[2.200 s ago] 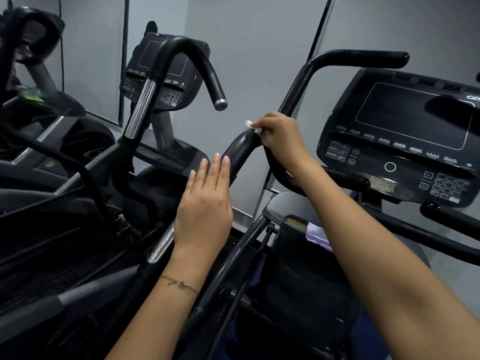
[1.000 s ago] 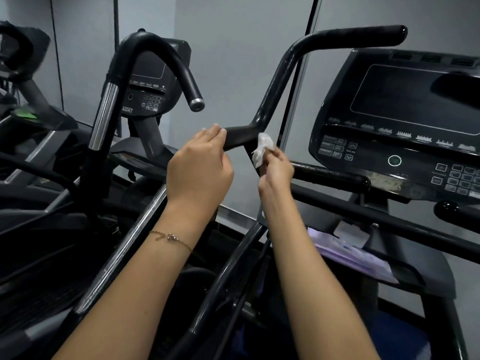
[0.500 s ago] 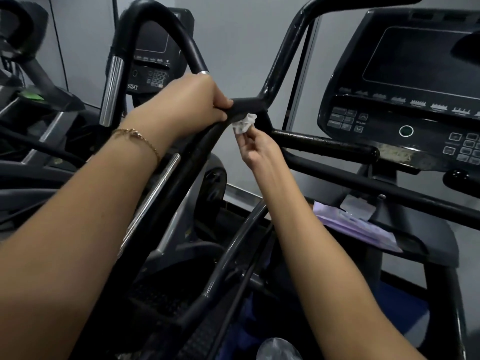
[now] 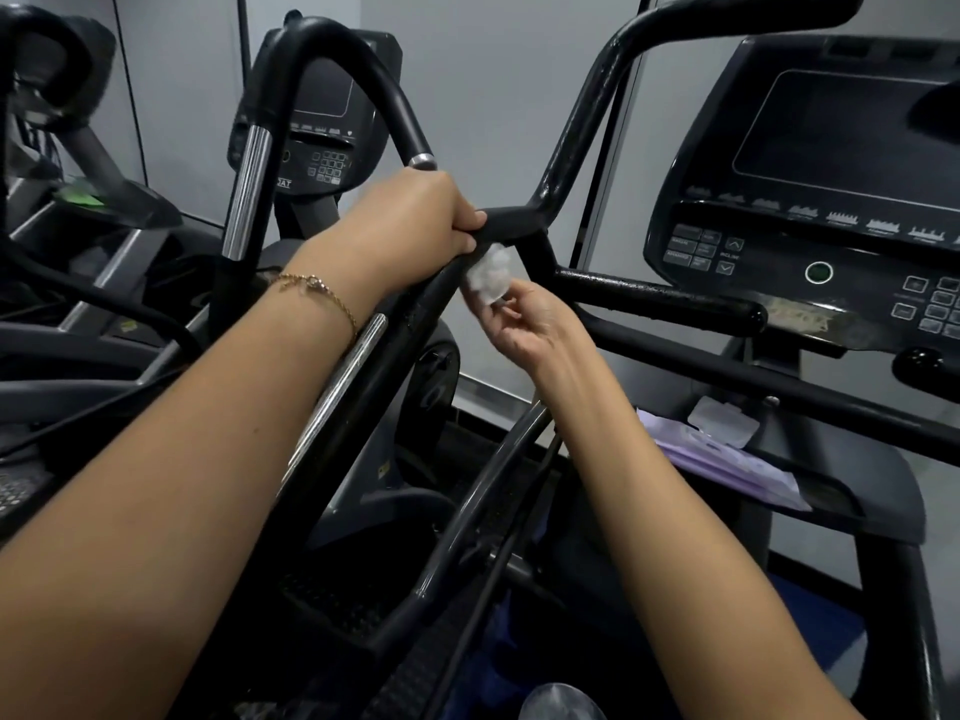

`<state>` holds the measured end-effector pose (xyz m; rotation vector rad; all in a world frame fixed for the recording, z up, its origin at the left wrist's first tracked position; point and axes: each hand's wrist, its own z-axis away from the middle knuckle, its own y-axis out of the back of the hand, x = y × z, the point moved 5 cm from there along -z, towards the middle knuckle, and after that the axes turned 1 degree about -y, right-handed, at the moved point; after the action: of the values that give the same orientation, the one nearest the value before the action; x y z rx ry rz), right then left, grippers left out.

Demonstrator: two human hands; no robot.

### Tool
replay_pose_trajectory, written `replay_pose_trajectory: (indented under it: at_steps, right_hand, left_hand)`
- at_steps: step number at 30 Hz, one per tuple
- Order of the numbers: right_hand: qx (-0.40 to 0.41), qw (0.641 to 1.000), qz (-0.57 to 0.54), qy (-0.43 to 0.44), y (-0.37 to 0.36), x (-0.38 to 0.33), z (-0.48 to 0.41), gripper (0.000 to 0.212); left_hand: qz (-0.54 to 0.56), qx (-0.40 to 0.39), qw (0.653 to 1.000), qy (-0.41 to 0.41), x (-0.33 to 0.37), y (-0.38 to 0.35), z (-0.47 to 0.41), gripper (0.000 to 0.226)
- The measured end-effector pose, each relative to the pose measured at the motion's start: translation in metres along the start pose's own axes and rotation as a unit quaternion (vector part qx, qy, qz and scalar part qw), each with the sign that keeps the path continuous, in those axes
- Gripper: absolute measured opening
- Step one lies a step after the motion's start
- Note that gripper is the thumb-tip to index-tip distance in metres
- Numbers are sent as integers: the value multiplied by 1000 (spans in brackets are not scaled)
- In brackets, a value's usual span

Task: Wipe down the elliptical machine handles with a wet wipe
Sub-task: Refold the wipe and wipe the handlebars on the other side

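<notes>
Left hand [image 4: 415, 226] has its fingers wrapped tight around the black handle [image 4: 566, 163] just left of the bend. Right hand [image 4: 524, 324] pinches a crumpled wet wipe [image 4: 488, 275] in its fingertips and presses it to the underside of the handle, just beside the left hand; purple wipe pack [image 4: 727, 459] lies on the machine's tray at right

A purple packet [image 4: 727, 465] lies beneath the dark console [image 4: 831, 163].

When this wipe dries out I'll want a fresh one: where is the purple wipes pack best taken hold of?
Probably pinch the wipes pack across its near end, coming from above: it lies flat on the console ledge, flap open on top, with a bar crossing behind it.
</notes>
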<state>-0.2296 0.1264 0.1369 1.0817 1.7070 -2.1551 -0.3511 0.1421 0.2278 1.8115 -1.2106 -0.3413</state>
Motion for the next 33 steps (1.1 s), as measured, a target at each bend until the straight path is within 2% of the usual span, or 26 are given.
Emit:
replay_pose_trajectory:
  at_steps: [3, 5, 8, 12, 15, 17, 22, 24, 25, 26, 27, 29, 31, 33]
  right_hand:
    - [24, 999, -22, 19, -2, -8, -6, 31]
    - [4, 999, 37, 4, -8, 8, -3, 36]
    - [-26, 993, 111, -6, 0, 20, 4, 30]
    - [-22, 999, 50, 5, -3, 9, 0, 24]
    - [-37, 989, 143, 12, -3, 18, 14, 29]
    - [-52, 987, 155, 7, 4, 14, 27, 24]
    - [-15, 995, 31, 95, 16, -13, 44, 17]
    - [13, 992, 39, 121, 20, -10, 52, 17]
    - [31, 984, 80, 156, 22, -12, 55, 18]
    - [48, 966, 142, 211, 21, -17, 58, 18]
    - [61, 932, 223, 281, 16, -22, 61, 16]
    - [70, 832, 367, 410, -2, -33, 66, 9]
    - [68, 753, 460, 465, -17, -38, 59, 18]
    - [62, 701, 534, 468, -25, -41, 48, 24]
  left_hand:
    - [10, -2, 1000, 4, 0, 1, 0, 36]
    - [10, 2, 1000, 6, 0, 2, -1, 35]
    - [14, 0, 1000, 6, 1, 1, 0, 35]
    - [18, 3, 1000, 11, 0, 2, 0, 35]
    - [21, 5, 1000, 21, 0, 0, 2, 35]
    - [25, 8, 999, 30, 0, -2, 3, 35]
    - [9, 18, 999, 49, 8, -3, 7, 32]
    - [-19, 23, 998, 47, 12, -3, 7, 33]
    - [-31, 25, 998, 47, 14, -4, 7, 33]
    - [-38, 26, 998, 49, 15, -5, 6, 33]
    - [-38, 28, 997, 56, 14, -6, 4, 33]
    - [-35, 36, 996, 72, 14, -8, 3, 33]
    - [-34, 44, 995, 80, 14, -11, 4, 31]
    - [-35, 46, 995, 82, 16, -12, 7, 31]
